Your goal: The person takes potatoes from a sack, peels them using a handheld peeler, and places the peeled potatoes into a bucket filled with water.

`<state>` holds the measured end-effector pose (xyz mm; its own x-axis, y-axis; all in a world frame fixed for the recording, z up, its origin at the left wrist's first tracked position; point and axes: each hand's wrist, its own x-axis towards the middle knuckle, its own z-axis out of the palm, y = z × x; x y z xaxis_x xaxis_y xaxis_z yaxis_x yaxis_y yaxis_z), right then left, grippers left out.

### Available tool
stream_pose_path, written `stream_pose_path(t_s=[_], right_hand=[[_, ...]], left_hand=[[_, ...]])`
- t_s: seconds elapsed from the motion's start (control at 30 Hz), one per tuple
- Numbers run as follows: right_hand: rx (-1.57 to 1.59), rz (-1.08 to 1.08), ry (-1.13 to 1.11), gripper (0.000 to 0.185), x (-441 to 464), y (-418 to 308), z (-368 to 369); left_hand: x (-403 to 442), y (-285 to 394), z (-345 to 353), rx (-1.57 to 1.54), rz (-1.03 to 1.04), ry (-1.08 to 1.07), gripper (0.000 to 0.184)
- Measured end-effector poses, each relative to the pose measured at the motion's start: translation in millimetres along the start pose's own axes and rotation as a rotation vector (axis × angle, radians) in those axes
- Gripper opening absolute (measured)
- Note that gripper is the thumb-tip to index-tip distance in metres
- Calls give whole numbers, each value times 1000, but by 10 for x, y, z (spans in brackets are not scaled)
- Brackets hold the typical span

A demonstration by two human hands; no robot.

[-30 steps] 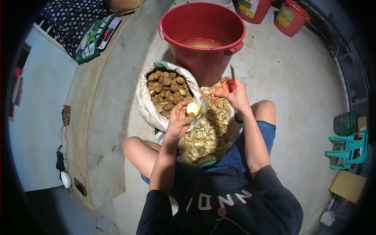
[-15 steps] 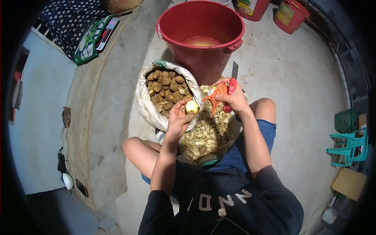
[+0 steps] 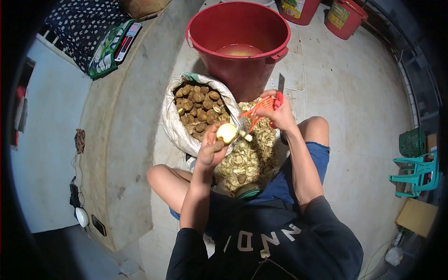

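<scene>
My left hand [image 3: 210,148] grips a potato-like tuber [image 3: 227,133] whose pale flesh shows on the upper side, beside the sack's right rim. My right hand [image 3: 283,115] is closed around an orange peeler [image 3: 262,109] and a knife [image 3: 281,83] with a red handle, its blade pointing up and away from me. Small pale peelings [image 3: 245,136] hang in the air between the hands. Beneath them, a heap of peelings [image 3: 240,163] lies between my legs. To the left stands an open white sack [image 3: 169,128] of brown unpeeled tubers [image 3: 198,107].
A large red tub [image 3: 235,77] with some liquid in it stands just beyond the sack. Further red buckets [image 3: 345,21] are at the back right. A concrete ledge [image 3: 133,116] runs along the left. Turquoise plastic stools [image 3: 415,172] stand at the far right.
The tuber has turned in my left hand, showing a broader pale face. My right hand has shifted slightly with peeler and knife, and loose peelings have come away between the hands.
</scene>
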<state>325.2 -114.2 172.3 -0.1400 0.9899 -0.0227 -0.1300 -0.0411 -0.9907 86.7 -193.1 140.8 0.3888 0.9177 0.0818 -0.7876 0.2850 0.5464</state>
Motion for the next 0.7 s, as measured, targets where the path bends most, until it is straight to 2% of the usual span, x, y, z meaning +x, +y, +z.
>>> stream_pose_path(t_s=[0.07,0.1,0.13,0.17,0.2,0.27,0.33,0.4,0.47,0.53,0.6,0.63,0.67,0.7], right_hand=[[-191,-277,-131,44,-137,-105,210],[-341,-310,-100,45,-160,-142,238],[-338,-310,-99,45,-84,-7,145],[-166,-163,-37,45,59,222,-25],[4,-22,23,46,117,130,-16],[-65,-38,45,45,0,-25,-25],[-189,-283,-141,45,-150,-145,211],[-256,-277,-105,44,-82,27,140],[3,-53,24,47,114,202,-77],[-90,-83,55,48,10,11,4],[-208,-352,-77,48,-156,-121,222],[-277,-257,-48,47,-194,-167,228],[-277,-251,-49,47,-135,-46,147],[-171,-196,9,46,-11,143,9]], left_hand=[[31,-75,-18,66,91,158,64],[45,-117,-74,88,97,89,62],[30,-117,-80,90,96,90,62],[10,-113,-83,40,96,75,61],[17,-94,-65,-9,101,55,60],[31,-65,-28,-7,93,75,59],[16,-123,-71,100,89,120,61],[4,-160,-80,126,101,73,61],[-12,-137,-63,-80,70,75,59],[14,-131,-37,-81,78,70,55],[16,-190,-14,-59,105,104,55],[29,-213,3,-39,130,120,53],[14,-235,-19,-41,128,125,53],[-2,-243,-49,-81,140,112,55]])
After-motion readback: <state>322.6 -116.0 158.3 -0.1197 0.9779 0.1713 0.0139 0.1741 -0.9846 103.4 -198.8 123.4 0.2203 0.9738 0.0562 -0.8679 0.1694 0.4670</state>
